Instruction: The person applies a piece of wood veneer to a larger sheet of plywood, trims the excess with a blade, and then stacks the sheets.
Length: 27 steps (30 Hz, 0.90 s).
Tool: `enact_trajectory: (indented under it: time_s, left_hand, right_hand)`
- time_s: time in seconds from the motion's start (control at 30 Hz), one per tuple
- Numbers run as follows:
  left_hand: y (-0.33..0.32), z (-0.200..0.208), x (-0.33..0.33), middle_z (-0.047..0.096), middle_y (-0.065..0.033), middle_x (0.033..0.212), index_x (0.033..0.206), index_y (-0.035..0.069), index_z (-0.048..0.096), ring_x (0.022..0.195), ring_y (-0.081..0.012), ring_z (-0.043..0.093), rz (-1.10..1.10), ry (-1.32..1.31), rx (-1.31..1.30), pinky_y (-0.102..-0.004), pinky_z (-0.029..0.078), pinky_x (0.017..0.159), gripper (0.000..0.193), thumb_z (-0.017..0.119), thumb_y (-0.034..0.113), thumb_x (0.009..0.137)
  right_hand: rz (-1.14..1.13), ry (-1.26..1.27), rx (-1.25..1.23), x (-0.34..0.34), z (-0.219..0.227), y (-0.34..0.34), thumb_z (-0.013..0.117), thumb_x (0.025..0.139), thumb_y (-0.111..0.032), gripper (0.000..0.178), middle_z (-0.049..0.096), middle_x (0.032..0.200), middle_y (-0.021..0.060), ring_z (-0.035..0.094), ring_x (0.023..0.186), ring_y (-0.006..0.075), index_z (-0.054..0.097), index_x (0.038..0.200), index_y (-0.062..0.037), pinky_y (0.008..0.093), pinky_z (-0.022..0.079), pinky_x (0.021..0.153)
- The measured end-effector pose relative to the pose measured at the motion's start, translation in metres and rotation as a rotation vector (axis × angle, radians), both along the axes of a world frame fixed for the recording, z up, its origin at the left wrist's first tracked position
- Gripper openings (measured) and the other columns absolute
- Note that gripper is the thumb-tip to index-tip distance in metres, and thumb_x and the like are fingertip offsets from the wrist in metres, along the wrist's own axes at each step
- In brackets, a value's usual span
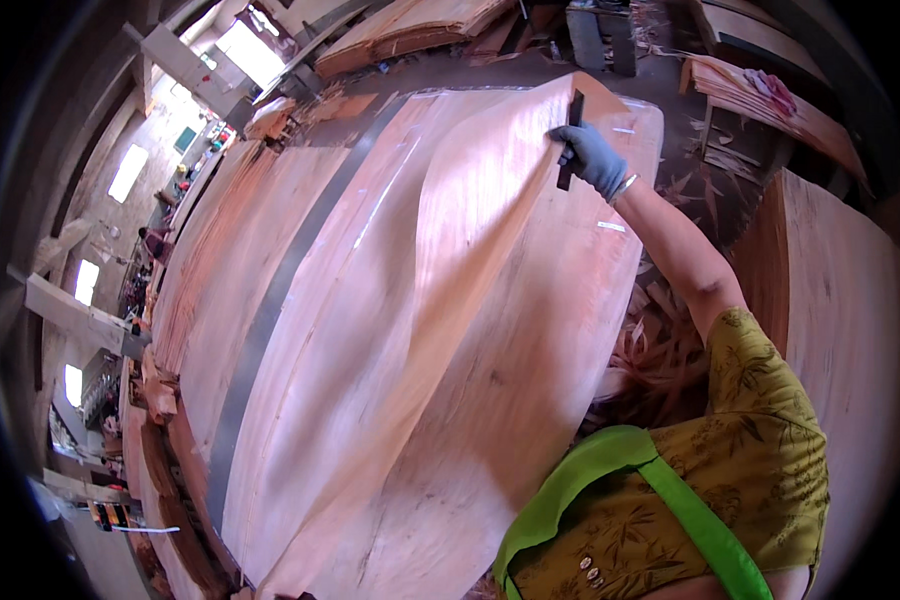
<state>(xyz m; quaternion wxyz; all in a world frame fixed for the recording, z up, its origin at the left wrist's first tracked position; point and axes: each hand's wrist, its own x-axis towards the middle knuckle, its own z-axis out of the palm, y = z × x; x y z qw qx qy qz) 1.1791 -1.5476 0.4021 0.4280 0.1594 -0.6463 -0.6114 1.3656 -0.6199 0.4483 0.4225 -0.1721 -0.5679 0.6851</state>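
My right hand [592,160], in a grey glove, reaches to the far right of a large stack of thin wood veneer [500,370]. Its fingers are closed round a narrow black bar [577,108], at the raised edge of the top veneer sheet [490,165]. That sheet is lifted and curled over to the left, with a long fold running toward the lower left. Pale tape pieces [611,226] lie on the sheet beneath. My left hand is out of view; a small dark shape at the bottom edge is too cut off to make out.
A long grey strip [270,310] runs along the stack's left side, with more veneer piles [220,260] beyond. Veneer scraps [660,340] litter the floor at right. Another tall stack [840,290] stands at far right. A bench with a pink cloth [770,90] is behind.
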Motion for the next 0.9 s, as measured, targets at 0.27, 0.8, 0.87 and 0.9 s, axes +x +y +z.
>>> enact_trajectory:
  time_s: [0.27, 0.8, 0.87, 0.9]
  left_hand:
    - [0.011, -0.090, 0.040, 0.061, -0.0146, 0.108, 0.109, -0.005, 0.059, 0.093, -0.0242, 0.060, -0.009, -0.131, 0.298, -0.0345, 0.049, 0.086, 0.037, 0.052, 0.025, 0.087]
    - [-0.025, -0.208, 0.066, 0.061, -0.0174, 0.113, 0.111, -0.005, 0.058, 0.095, -0.0269, 0.061, -0.039, -0.291, 0.649, -0.0359, 0.049, 0.087, 0.042, 0.052, 0.029, 0.086]
    - [-0.033, -0.215, 0.083, 0.061, -0.0174, 0.114, 0.113, -0.004, 0.057, 0.097, -0.0273, 0.061, -0.069, -0.274, 0.740, -0.0372, 0.049, 0.088, 0.043, 0.051, 0.029, 0.087]
    - [-0.035, -0.219, 0.091, 0.060, -0.0173, 0.115, 0.115, -0.004, 0.056, 0.099, -0.0275, 0.060, -0.107, -0.281, 0.806, -0.0383, 0.048, 0.089, 0.044, 0.051, 0.030, 0.088]
  right_hand:
    - [-0.042, -0.135, -0.663, -0.073, -0.145, 0.020, 0.062, 0.080, -0.002, 0.013, 0.046, 0.055, 0.0036, 0.045, 0.040, 0.0161, 0.050, 0.076, -0.0064, 0.0323, 0.040, 0.038]
    - [-0.233, -0.578, -0.597, -0.118, -0.291, -0.005, 0.069, 0.079, -0.019, 0.019, 0.051, 0.059, 0.0062, 0.050, 0.044, 0.0203, 0.056, 0.079, -0.0043, 0.0359, 0.044, 0.039]
    - [-0.230, -0.639, -0.615, -0.128, -0.288, -0.024, 0.068, 0.080, -0.020, 0.019, 0.051, 0.057, 0.0055, 0.047, 0.040, 0.0201, 0.054, 0.077, -0.0064, 0.0362, 0.042, 0.038]
    - [-0.222, -0.599, -0.565, -0.121, -0.294, -0.023, 0.069, 0.080, -0.023, 0.021, 0.051, 0.056, 0.0053, 0.047, 0.040, 0.0204, 0.054, 0.074, -0.0084, 0.0359, 0.040, 0.037]
